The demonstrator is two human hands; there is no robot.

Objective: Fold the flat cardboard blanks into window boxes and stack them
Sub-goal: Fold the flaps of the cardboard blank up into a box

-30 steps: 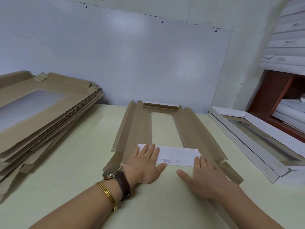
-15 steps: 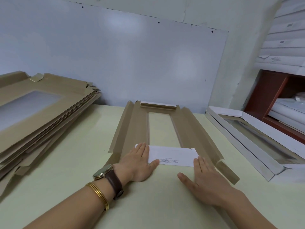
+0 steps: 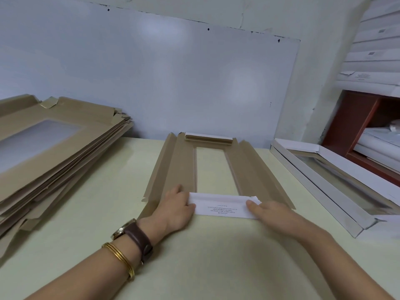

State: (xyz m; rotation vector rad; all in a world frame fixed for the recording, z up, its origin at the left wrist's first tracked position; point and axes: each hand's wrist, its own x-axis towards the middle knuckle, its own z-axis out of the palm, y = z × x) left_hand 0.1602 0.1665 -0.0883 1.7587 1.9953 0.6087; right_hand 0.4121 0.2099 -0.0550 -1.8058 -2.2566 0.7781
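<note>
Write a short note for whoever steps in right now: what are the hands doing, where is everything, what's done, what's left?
Left hand pinches the left end of the white near flap; right hand pinches its right end.
The current blank lies on the table, brown side up, long side flaps slightly raised.
The stack of flat blanks sits at the left, a folded box at the right.
Done: at least one box. Left: finish folding this blank, stack it, then work through the pile.
</note>
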